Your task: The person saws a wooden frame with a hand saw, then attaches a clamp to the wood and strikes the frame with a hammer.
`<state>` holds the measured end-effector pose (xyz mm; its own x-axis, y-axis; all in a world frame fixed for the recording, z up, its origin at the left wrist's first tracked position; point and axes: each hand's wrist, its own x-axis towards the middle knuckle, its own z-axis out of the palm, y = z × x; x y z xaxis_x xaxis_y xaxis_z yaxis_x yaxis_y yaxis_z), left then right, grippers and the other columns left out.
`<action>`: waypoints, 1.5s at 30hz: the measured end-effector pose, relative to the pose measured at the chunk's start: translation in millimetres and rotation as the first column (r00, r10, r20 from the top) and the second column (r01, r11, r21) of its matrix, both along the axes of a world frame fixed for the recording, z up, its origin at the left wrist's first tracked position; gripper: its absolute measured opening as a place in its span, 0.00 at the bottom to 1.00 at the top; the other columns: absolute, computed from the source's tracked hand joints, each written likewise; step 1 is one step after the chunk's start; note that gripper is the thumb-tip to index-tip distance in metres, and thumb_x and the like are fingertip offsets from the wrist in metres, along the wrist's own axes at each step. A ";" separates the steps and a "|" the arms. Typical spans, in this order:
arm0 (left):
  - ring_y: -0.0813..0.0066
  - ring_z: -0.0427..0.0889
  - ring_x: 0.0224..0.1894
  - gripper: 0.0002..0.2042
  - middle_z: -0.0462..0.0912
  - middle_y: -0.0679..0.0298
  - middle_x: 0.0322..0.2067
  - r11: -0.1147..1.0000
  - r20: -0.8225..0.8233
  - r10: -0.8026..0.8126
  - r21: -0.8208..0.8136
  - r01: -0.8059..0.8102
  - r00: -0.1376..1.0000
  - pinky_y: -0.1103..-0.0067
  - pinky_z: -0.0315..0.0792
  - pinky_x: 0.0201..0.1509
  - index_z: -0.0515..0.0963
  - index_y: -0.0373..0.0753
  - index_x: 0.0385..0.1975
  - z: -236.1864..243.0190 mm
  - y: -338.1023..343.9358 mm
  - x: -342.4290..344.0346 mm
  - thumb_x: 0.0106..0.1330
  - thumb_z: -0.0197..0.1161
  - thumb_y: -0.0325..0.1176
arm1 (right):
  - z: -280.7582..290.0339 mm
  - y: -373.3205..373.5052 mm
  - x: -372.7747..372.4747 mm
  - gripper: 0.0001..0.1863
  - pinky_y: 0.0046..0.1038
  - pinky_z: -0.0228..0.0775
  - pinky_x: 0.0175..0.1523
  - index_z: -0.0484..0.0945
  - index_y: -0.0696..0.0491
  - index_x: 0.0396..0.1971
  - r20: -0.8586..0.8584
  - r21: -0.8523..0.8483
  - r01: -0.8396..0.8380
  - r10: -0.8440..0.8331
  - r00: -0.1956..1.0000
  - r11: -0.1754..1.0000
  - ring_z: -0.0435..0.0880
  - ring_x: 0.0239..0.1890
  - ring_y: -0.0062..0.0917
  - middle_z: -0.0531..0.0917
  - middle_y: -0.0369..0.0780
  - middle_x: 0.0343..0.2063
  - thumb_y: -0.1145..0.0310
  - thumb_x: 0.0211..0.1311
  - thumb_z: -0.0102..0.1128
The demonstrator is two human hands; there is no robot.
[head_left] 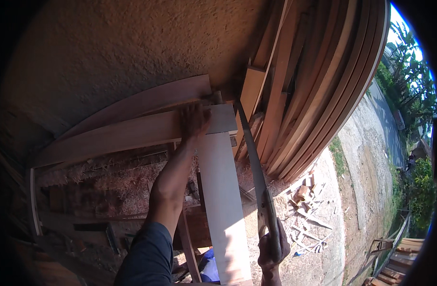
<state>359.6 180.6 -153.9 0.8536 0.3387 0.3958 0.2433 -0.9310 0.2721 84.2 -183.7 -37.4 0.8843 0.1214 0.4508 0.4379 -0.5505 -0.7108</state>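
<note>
My left hand point(193, 118) presses on a long pale board point(132, 126), its fingers curled over the far edge near the board's right end. That board crosses the top of a second pale board point(223, 190), which runs toward me. My right hand point(271, 248) is closed around the handle of a long handsaw point(252, 152); its blade reaches up past the right end of the crossing board. Whether the teeth touch wood, I cannot tell. Another curved-looking plank point(147, 95) lies just behind.
Many planks point(314, 81) lean against the rough wall point(109, 43) at right. Shavings point(99, 178) and offcuts point(306, 209) litter the ground. A narrow upright piece point(33, 200) is at the left. Outside are a path point(371, 157), plants point(419, 186) and stacked wood point(400, 257).
</note>
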 end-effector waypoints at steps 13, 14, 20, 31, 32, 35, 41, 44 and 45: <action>0.49 0.79 0.58 0.19 0.82 0.46 0.52 0.842 -0.126 -0.163 -0.535 0.071 0.979 0.62 0.73 0.62 0.77 0.40 0.57 30.3 -33.5 49.0 0.70 0.59 0.40 | -12.9 30.1 40.0 0.28 0.36 0.81 0.54 0.73 0.71 0.59 -0.043 -0.034 -0.075 0.073 0.996 0.997 0.87 0.52 0.49 0.82 0.60 0.53 0.69 0.63 0.66; 0.49 0.81 0.56 0.18 0.83 0.45 0.50 0.829 -0.006 -0.146 -0.547 0.119 0.989 0.63 0.74 0.60 0.77 0.39 0.57 27.7 -27.8 52.7 0.70 0.59 0.38 | -13.5 33.5 42.7 0.29 0.36 0.81 0.54 0.73 0.71 0.59 -0.038 -0.027 -0.084 0.083 0.996 0.996 0.87 0.52 0.49 0.82 0.60 0.53 0.69 0.63 0.66; 0.48 0.84 0.52 0.18 0.85 0.45 0.46 0.726 0.239 -0.157 -0.629 0.276 0.958 0.64 0.76 0.57 0.77 0.40 0.58 -24.3 4.0 67.4 0.70 0.59 0.33 | -1.7 55.4 34.9 0.18 0.36 0.82 0.53 0.79 0.66 0.54 -0.063 0.036 -0.029 0.032 0.997 0.999 0.88 0.49 0.46 0.84 0.57 0.51 0.78 0.65 0.65; 0.50 0.87 0.48 0.21 0.88 0.52 0.43 0.942 0.029 -0.054 -0.329 0.060 0.998 0.59 0.77 0.54 0.84 0.51 0.53 -6.4 -20.1 62.5 0.70 0.56 0.55 | -2.6 53.9 39.0 0.18 0.35 0.83 0.52 0.80 0.67 0.53 -0.082 0.045 -0.004 0.008 0.997 0.999 0.89 0.48 0.46 0.85 0.57 0.49 0.80 0.63 0.66; 0.50 0.87 0.47 0.20 0.88 0.52 0.43 0.952 0.001 -0.048 -0.302 0.046 0.999 0.59 0.77 0.54 0.84 0.52 0.53 -4.9 -21.8 65.0 0.70 0.56 0.55 | -1.9 51.3 40.1 0.18 0.35 0.83 0.51 0.80 0.67 0.53 -0.082 0.074 -0.008 0.014 0.997 0.997 0.89 0.48 0.46 0.85 0.57 0.49 0.80 0.63 0.66; 0.50 0.87 0.46 0.20 0.88 0.54 0.43 0.972 -0.056 0.003 -0.235 -0.016 0.998 0.58 0.77 0.53 0.84 0.54 0.52 -4.9 -5.7 61.7 0.70 0.56 0.55 | -2.4 55.2 40.7 0.18 0.35 0.83 0.51 0.80 0.67 0.53 -0.039 0.033 -0.029 0.030 0.999 0.999 0.89 0.47 0.46 0.85 0.57 0.49 0.79 0.64 0.66; 0.50 0.87 0.43 0.20 0.88 0.54 0.38 0.964 0.044 -0.060 -0.257 0.070 0.997 0.57 0.77 0.51 0.83 0.56 0.54 2.8 -17.0 51.1 0.69 0.58 0.55 | -3.0 51.6 42.8 0.18 0.35 0.83 0.50 0.80 0.66 0.54 -0.049 -0.013 -0.019 0.018 0.999 1.000 0.89 0.47 0.44 0.85 0.56 0.49 0.78 0.65 0.66; 0.49 0.87 0.42 0.24 0.87 0.51 0.37 0.940 0.132 -0.103 -0.312 0.140 0.986 0.58 0.77 0.49 0.79 0.55 0.61 3.4 -14.5 50.1 0.68 0.62 0.54 | -7.2 46.1 41.6 0.22 0.36 0.83 0.51 0.77 0.67 0.56 -0.132 0.014 -0.054 0.055 0.990 0.998 0.88 0.50 0.47 0.83 0.58 0.52 0.72 0.65 0.66; 0.50 0.87 0.42 0.24 0.87 0.51 0.37 0.929 0.150 -0.117 -0.333 0.162 0.982 0.59 0.77 0.49 0.78 0.54 0.62 4.5 -15.0 50.8 0.68 0.63 0.53 | -9.1 43.6 41.3 0.25 0.37 0.83 0.51 0.76 0.68 0.57 -0.174 0.022 -0.065 0.068 0.982 0.998 0.88 0.51 0.49 0.82 0.59 0.53 0.69 0.64 0.67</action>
<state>410.4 165.6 -149.4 0.8530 0.3539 0.3837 0.0610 -0.7976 0.6001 125.5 -140.2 -46.5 0.9396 0.1768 0.2931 0.3421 -0.5116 -0.7882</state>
